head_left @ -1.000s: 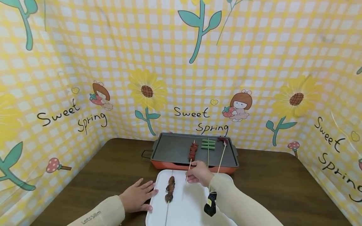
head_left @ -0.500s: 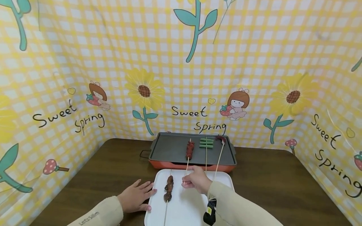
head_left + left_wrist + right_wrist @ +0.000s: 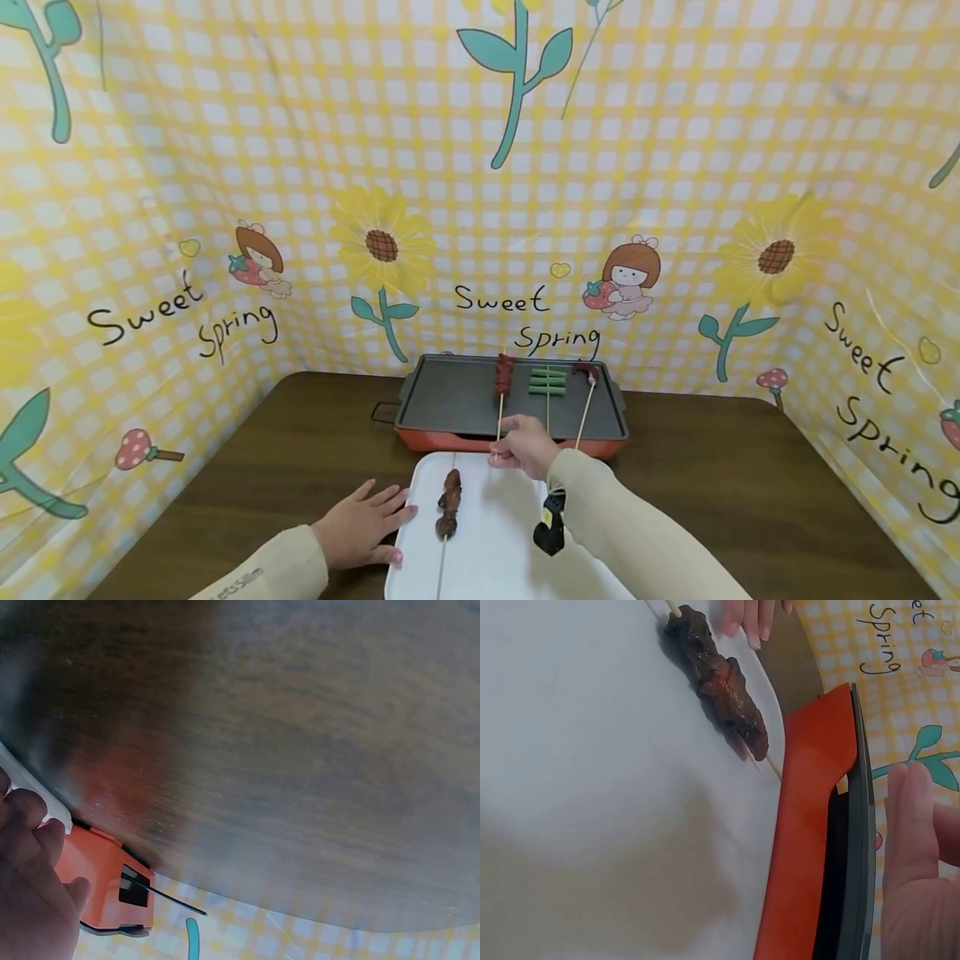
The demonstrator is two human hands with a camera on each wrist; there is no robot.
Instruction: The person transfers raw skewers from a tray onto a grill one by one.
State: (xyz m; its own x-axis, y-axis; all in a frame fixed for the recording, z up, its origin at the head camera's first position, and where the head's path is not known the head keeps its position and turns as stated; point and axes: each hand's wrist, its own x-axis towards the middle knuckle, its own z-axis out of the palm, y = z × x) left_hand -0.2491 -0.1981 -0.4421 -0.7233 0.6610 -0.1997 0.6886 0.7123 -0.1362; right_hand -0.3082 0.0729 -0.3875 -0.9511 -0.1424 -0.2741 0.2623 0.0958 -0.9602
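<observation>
My right hand (image 3: 525,447) pinches the bare stick of a red meat skewer (image 3: 504,377) between thumb and fingers. The meat end extends over the dark griddle plate (image 3: 450,400), near its far edge. In the right wrist view the fingers of that hand (image 3: 922,877) show beyond the griddle's orange side (image 3: 810,795), and the held stick is out of sight there. My left hand (image 3: 362,525) lies with spread fingers at the left rim of a white tray (image 3: 502,558). On this tray, close to those fingers, rests a browned meat skewer (image 3: 449,504).
Two more skewers lie on the griddle's right half: one with green vegetable pieces (image 3: 547,382), another with a dark red curled piece (image 3: 587,372). A wire handle (image 3: 169,894) juts from the griddle's left end. Yellow checked cloth (image 3: 420,167) hangs behind the brown table (image 3: 300,450).
The right hand first drew back slightly over the tray, then moved forward again. The red meat skewer now reaches farther toward the griddle's back edge. The left hand has stayed at the tray rim.
</observation>
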